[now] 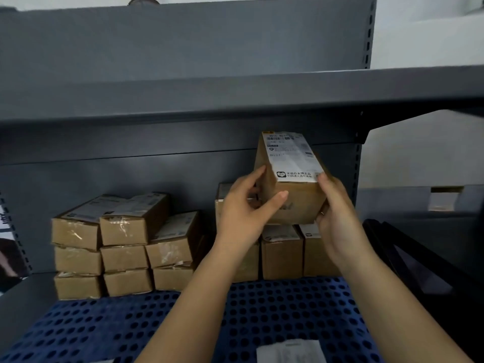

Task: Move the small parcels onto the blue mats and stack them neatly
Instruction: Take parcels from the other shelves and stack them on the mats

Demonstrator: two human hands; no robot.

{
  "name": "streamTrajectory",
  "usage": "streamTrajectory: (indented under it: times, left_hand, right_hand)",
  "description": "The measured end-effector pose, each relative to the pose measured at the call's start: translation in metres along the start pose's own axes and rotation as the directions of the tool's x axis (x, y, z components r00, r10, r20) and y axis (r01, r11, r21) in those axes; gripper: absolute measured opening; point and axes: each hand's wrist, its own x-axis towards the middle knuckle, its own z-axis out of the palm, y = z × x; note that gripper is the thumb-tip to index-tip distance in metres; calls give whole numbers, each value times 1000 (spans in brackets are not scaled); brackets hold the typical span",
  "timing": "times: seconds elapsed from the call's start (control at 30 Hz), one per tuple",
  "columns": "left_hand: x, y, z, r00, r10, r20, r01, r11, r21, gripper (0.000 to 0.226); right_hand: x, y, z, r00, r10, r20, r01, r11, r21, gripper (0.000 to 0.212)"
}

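both hands, left hand [243,213] and right hand [337,218], fingers clamped around a labelled parcel [290,179] above the right stack [281,251] on the blue mat [262,310]; likely to topple if released tilted.

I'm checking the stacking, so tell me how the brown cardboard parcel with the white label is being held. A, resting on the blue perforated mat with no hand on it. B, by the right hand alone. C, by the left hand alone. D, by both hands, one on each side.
D: the left hand and right hand each grip a side of the brown cardboard parcel with the white label, which is raised above the stacked boxes.
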Motion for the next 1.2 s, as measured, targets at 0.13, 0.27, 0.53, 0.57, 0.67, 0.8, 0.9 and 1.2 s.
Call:
streamTrajectory:
  times: [0.13,0.27,0.53,0.57,0.67,0.8,0.9,1.2]
  left_hand:
    - [-4,-6,20,996,-59,-66,56,998,-37,57]
    - [-7,-14,32,994,-87,-61,88,996,18,55]
    - [-11,-42,41,986,-161,-44,164,981,100,56]
    - [-11,-44,42,986,-162,-44,166,979,115,55]
    - [-14,-49,44,989,-134,-66,145,969,199,53]
    - [-17,-59,45,987,-119,-109,146,946,288,49]
    - [-19,-63,46,987,-105,-123,142,928,344,47]
    - [-24,-69,39,984,-164,-74,179,923,341,44]
  right_hand:
    - [10,10,-17,999,44,-4,-44,999,-31,26]
    - [13,21,-27,996,89,-6,-89,995,-44,38]
    - [27,45,-39,973,212,94,-196,967,-162,54]
    - [30,49,-39,973,213,95,-192,963,-190,49]
    - [36,58,-40,974,209,86,-177,941,-288,45]
    - [39,68,-41,976,207,68,-161,896,-415,49]
    - [41,72,-40,981,187,45,-145,874,-464,52]
    - [45,71,-37,992,122,26,-90,842,-532,55]
